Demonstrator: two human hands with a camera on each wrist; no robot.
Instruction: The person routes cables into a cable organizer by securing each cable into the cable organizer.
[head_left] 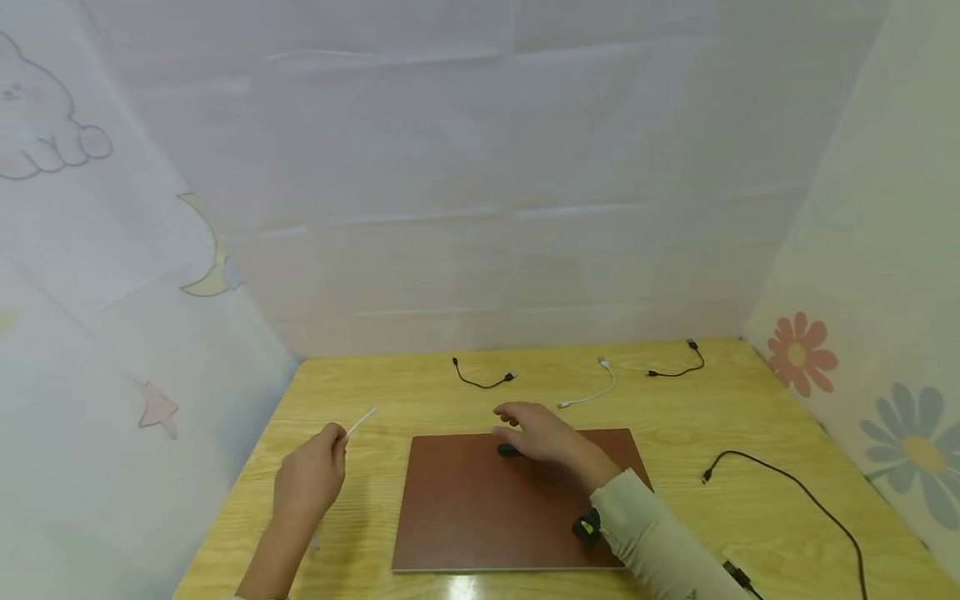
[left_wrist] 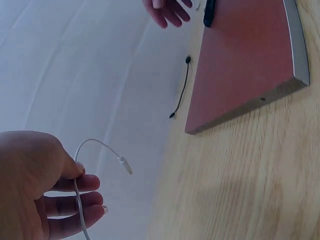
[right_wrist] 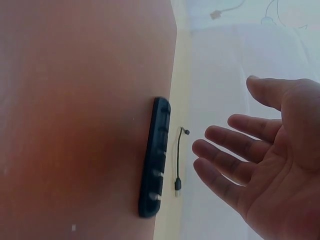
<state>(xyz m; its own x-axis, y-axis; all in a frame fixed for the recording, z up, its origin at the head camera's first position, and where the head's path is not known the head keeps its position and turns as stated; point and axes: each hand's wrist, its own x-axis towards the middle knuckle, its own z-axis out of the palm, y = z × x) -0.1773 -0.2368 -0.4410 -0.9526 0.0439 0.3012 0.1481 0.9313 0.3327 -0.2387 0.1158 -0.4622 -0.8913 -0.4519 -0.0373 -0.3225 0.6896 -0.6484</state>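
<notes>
Apparently, little is done: near the table's (head_left: 360, 379) left edge, a white cable (head_left: 362, 421) is pinched by the left hand (head_left: 310, 473); the right hand (head_left: 536, 432) is held spread over the board's (head_left: 487, 512) far edge; beyond, three short cables (head_left: 591, 397) are left unlifted.

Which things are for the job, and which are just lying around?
Seemingly for the job:
white cable, pinched in the left grip
black notched strip, near the right grip
brown board under it

Apparently just lying around:
black cables
other white cable
</notes>
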